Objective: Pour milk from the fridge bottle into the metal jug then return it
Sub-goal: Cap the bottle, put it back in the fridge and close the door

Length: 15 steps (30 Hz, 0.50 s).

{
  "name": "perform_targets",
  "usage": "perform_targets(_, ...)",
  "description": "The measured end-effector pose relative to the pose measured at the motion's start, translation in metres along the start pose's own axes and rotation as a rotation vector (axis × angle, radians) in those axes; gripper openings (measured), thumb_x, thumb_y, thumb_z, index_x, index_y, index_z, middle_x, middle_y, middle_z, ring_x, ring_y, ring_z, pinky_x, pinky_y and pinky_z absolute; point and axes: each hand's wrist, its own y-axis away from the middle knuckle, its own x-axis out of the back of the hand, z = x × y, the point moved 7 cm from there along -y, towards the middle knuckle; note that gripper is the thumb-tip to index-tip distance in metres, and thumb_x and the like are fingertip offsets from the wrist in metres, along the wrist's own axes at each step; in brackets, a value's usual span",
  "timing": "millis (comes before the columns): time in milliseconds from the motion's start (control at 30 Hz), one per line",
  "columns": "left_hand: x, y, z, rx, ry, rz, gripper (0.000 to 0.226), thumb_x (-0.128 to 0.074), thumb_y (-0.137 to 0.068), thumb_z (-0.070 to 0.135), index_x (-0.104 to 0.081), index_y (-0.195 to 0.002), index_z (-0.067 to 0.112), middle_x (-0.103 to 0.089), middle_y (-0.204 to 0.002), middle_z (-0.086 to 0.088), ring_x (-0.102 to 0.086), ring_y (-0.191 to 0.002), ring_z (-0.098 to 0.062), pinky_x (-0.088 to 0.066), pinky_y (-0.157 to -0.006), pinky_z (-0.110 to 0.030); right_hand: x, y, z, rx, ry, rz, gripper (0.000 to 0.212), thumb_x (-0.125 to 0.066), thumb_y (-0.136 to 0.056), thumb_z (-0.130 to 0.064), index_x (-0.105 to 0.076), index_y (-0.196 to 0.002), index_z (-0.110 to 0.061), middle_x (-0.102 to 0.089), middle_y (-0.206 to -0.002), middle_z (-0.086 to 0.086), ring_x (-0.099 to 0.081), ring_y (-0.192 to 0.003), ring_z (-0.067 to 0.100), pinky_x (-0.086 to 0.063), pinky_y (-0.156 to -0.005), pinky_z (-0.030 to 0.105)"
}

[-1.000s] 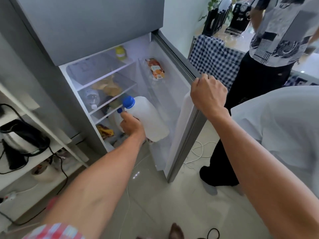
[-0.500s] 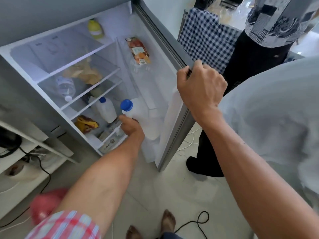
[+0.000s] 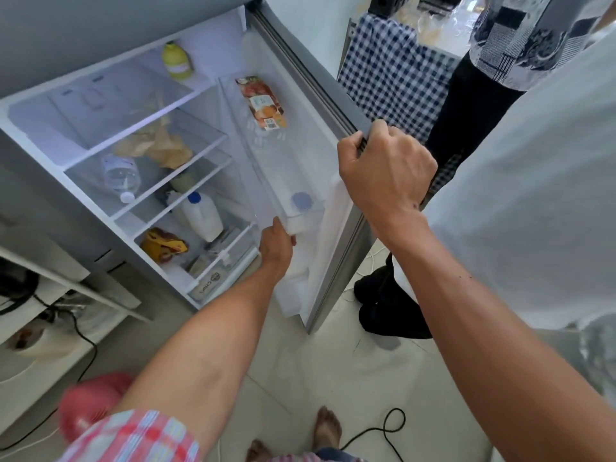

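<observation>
The white milk bottle (image 3: 301, 213) with a blue cap stands in the lower bin of the open fridge door (image 3: 333, 228), blurred behind the bin's clear wall. My left hand (image 3: 276, 245) reaches in low and wraps the bottle's near side. My right hand (image 3: 383, 168) grips the top edge of the fridge door. A second, smaller blue-capped milk bottle (image 3: 200, 216) stands on the lower fridge shelf. No metal jug is in view.
Another person (image 3: 466, 135) stands just behind the door, next to a checkered cloth (image 3: 393, 71). A juice carton (image 3: 263, 105) sits in the upper door bin. A black cable (image 3: 383, 428) loops on the floor by my bare feet. A white shelf unit (image 3: 50, 321) stands left.
My left hand has carried the milk bottle from the fridge opening down into the lower door bin. My right hand has stayed on the door's edge. The view has tilted downward.
</observation>
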Motion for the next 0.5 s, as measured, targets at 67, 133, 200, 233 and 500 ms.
perform_targets(67, 0.003, 0.002, 0.004, -0.010, -0.069, -0.015, 0.043, -0.038, -0.101, 0.026, -0.052, -0.062, 0.013, -0.058, -0.061, -0.002, -0.050, -0.059, -0.020, -0.039, -0.062, -0.031, 0.001, 0.000, -0.001, -0.002, 0.009, 0.000, 0.033, -0.054, -0.091, -0.031, -0.042, -0.065, -0.013, -0.047, -0.054, 0.001, -0.036, -0.045, 0.021, -0.027, -0.051, 0.028)
perform_targets(133, 0.009, 0.006, 0.009, -0.051, -0.142, -0.012, 0.035, -0.044, -0.098, 0.017, -0.054, -0.065, 0.010, -0.059, -0.064, -0.002, -0.052, -0.062, -0.019, -0.039, -0.059, -0.030, 0.003, 0.000, -0.003, -0.002, 0.011, -0.001, 0.034, -0.055, -0.090, -0.030, -0.042, -0.064, -0.013, -0.047, -0.052, 0.001, -0.035, -0.044, 0.020, -0.027, -0.050, 0.028)
perform_targets(200, 0.020, 0.011, 0.017, -0.112, -0.215, 0.033, 0.030, -0.045, -0.097, 0.015, -0.052, -0.069, 0.010, -0.058, -0.069, -0.004, -0.054, -0.070, -0.023, -0.041, -0.062, -0.032, 0.004, 0.001, -0.005, -0.001, 0.011, -0.017, 0.033, -0.055, -0.090, -0.030, -0.044, -0.064, -0.014, -0.053, -0.052, 0.002, -0.037, -0.044, 0.020, -0.028, -0.050, 0.027)
perform_targets(233, 0.028, 0.014, 0.020, -0.140, -0.236, 0.066, 0.027, -0.046, -0.098, 0.016, -0.053, -0.072, 0.010, -0.060, -0.074, -0.005, -0.057, -0.074, -0.025, -0.044, -0.064, -0.033, 0.005, 0.002, -0.007, -0.003, 0.014, -0.025, 0.033, -0.055, -0.090, -0.030, -0.045, -0.064, -0.014, -0.054, -0.053, 0.003, -0.037, -0.044, 0.020, -0.029, -0.050, 0.027)
perform_targets(500, 0.083, 0.050, 0.072, -0.356, -0.113, 0.211, 0.027, -0.042, -0.104, 0.026, -0.064, -0.092, 0.015, -0.070, -0.094, -0.011, -0.066, -0.093, -0.030, -0.051, -0.083, -0.041, 0.015, 0.015, -0.042, -0.009, 0.054, -0.162, 0.030, -0.046, -0.097, -0.028, -0.048, -0.072, -0.012, -0.056, -0.063, 0.006, -0.059, -0.055, 0.026, -0.030, -0.054, 0.031)
